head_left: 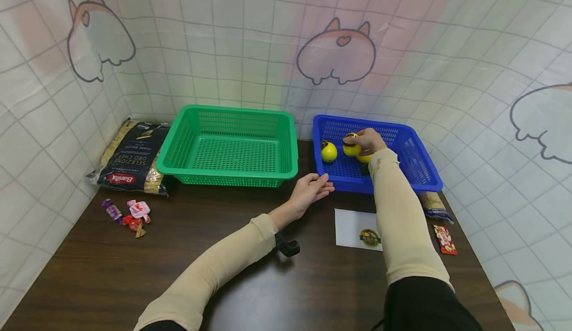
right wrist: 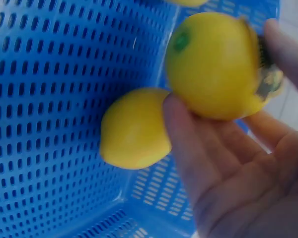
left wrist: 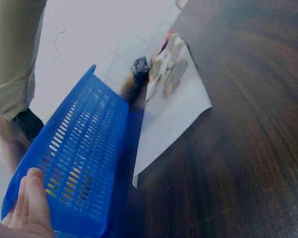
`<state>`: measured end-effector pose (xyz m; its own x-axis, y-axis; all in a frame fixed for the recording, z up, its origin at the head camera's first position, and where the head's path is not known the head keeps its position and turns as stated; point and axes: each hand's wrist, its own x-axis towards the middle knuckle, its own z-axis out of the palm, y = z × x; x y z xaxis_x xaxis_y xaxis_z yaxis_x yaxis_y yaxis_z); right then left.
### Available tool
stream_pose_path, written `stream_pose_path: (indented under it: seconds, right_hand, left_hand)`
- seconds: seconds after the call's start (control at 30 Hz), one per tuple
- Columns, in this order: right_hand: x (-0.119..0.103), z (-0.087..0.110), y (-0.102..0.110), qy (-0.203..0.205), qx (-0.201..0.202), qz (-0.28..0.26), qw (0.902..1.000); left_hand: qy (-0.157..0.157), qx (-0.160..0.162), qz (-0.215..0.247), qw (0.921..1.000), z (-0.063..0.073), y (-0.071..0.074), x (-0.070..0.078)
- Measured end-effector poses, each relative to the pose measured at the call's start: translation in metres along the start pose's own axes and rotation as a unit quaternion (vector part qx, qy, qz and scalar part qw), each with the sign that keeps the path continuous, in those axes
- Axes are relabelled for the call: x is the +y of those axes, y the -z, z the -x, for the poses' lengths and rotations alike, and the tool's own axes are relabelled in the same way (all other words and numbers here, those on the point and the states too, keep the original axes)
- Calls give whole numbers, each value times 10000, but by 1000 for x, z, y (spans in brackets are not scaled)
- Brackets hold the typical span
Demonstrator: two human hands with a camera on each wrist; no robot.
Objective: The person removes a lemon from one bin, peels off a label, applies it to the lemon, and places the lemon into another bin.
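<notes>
Inside the blue basket, my right hand holds a yellow lemon between thumb and fingers. Dark printed wrapping shows on one side of this lemon, and a green spot on the other. A second lemon lies in the basket just below the held one in the right wrist view. Another lemon with a dark patch rests near the basket's left wall. My left hand is at the basket's front left corner, its fingers extended along the outer wall.
Left of the blue basket stands a green basket. A pasta bag and several wrapped candies lie at the left. In front of the blue basket is a white sheet; a red packet and another bag lie right.
</notes>
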<state>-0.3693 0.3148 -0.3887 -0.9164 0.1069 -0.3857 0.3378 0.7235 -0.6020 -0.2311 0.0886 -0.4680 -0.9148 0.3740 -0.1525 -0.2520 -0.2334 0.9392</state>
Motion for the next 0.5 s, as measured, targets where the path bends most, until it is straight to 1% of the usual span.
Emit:
stream_pose_path:
  seconds: [0.1, 0.23, 0.3, 0.43, 0.5]
  right_hand:
    - [1, -1, -8, -141, 67, 250, 9996]
    - [4, -1, -17, -370, -27, 574, 9977]
    - [5, -1, -21, -339, -131, 829, 9959]
    - [2, 0, -26, -171, -185, 1202, 9924]
    - [1, 2, -26, -171, -155, 1330, 9908]
  left_hand:
    - [57, 145, -28, 9999, -2, -2, 2]
    - [138, 293, 73, 9994, -5, -5, 4]
    - [123, 404, 153, 9990, -5, -6, 5]
    - [26, 560, 121, 9984, -5, -5, 4]
    - [10, 557, 94, 9984, -6, -6, 3]
